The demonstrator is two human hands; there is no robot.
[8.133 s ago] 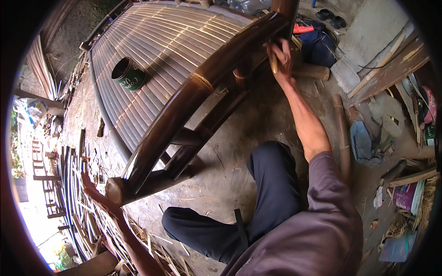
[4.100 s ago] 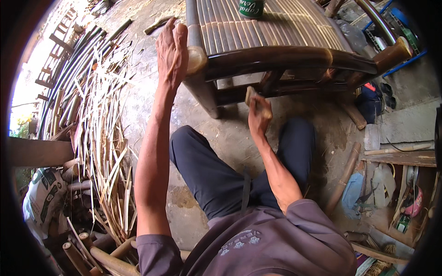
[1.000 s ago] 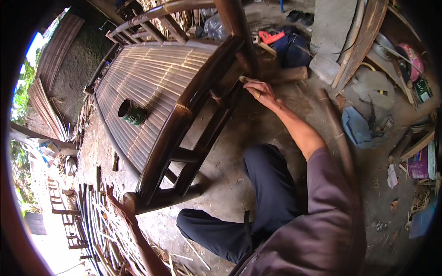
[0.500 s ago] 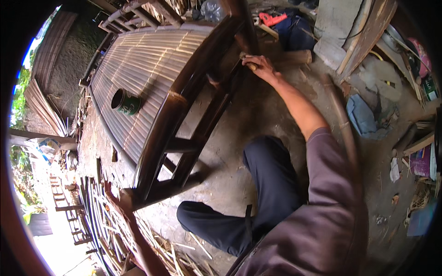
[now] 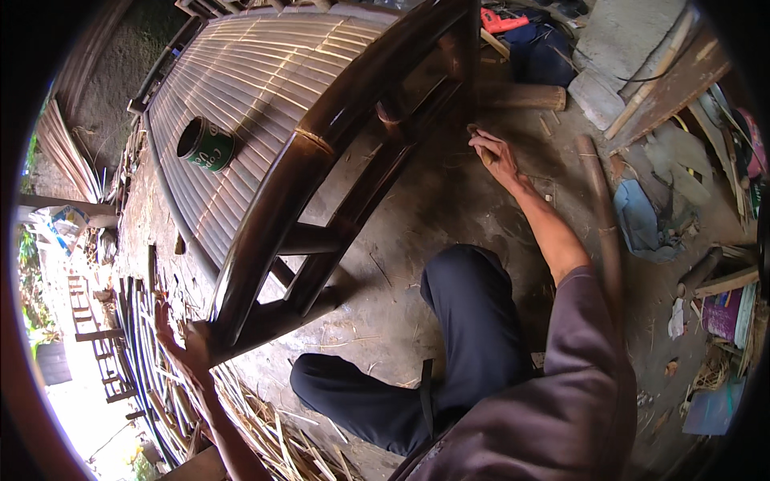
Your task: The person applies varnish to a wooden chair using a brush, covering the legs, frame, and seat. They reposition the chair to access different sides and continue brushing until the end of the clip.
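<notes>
Your left hand [image 5: 186, 353] presses flat, fingers spread, on the corner end of the dark varnished bamboo bed frame [image 5: 321, 152], steadying it. Your right hand [image 5: 496, 154] clenches a small tan pad [image 5: 486, 158], reaching under the frame's lower rail to rub it.

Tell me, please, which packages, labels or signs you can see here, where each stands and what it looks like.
Green can: lies on its side on the slatted bamboo bench top, round, dark open mouth, pale printed label.
Printed sack: far left at the picture's edge, pale with blue and red print, partly hidden.
</notes>
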